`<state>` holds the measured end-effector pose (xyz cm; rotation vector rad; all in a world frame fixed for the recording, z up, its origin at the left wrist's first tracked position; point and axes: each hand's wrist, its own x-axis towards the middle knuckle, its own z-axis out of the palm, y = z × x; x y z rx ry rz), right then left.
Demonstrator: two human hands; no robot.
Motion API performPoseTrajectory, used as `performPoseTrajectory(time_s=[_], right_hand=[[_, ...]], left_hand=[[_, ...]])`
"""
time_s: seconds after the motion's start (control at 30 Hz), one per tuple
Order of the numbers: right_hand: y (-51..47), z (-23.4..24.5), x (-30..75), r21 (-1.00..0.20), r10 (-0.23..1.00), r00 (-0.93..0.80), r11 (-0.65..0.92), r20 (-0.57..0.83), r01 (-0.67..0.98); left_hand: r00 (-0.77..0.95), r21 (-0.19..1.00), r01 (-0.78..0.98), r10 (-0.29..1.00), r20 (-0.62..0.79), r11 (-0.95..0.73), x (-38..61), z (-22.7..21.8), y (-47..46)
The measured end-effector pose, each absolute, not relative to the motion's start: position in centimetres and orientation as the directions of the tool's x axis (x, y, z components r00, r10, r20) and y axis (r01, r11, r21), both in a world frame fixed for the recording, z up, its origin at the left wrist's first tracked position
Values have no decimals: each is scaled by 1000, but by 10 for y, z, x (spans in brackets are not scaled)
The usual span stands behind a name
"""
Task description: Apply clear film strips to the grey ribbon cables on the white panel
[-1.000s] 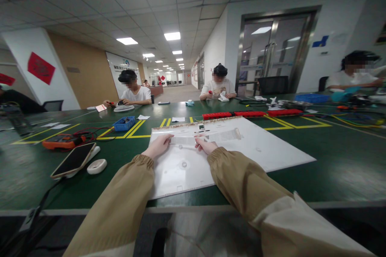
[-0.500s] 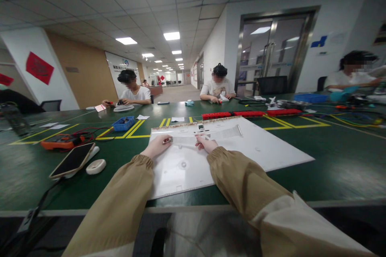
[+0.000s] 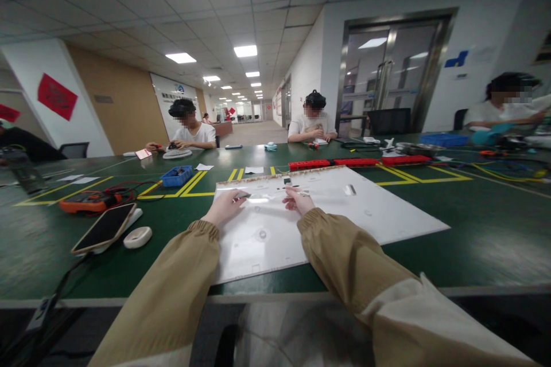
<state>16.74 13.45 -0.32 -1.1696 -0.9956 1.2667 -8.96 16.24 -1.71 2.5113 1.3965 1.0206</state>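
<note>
A white flat panel (image 3: 267, 258) lies in front of me, with small raised rings on its face and a brown, worn far edge. Over its far part a thin clear plastic strip (image 3: 259, 200) catches the light and runs between my hands. My left hand (image 3: 224, 206) is closed, thumb and fingers pinching the strip's left end. Farther right, my right hand (image 3: 299, 200) pinches the strip near its middle; small dark bits show by those fingertips. The strip's far right end shines beyond that hand. Its exact outline is hard to make out.
Left of the panel are a phone (image 3: 105, 228) on a white stand, a white ring (image 3: 138, 237), an orange multimeter (image 3: 89, 202) with leads and a blue bin (image 3: 176, 176). Red power strips (image 3: 331, 164) lie behind the panel. Co-workers sit across the green table (image 3: 486, 252).
My right hand has shifted slightly right and its fingers have changed position. The strip has tilted, so its glare now shows differently. My left hand has barely moved.
</note>
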Motion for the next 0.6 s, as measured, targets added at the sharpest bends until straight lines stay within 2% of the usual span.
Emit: performPoseTrajectory(time_s=[0.13, 0.2, 0.37, 0.6], right_hand=[[133, -4, 168, -985, 994, 92, -34, -50, -171], [133, -4, 168, -985, 994, 97, -27, -43, -169], [132, -3, 167, -987, 994, 108, -17, -35, -162], [132, -4, 166, -992, 985, 164, 67, 48, -109]], left_hand=[[374, 407, 671, 757, 536, -619, -87, -16, 161], [351, 469, 611, 749, 562, -638, -85, -13, 160], [134, 702, 382, 787, 602, -601, -83, -4, 159], [-70, 850, 111, 849, 524, -515, -86, 0, 160]])
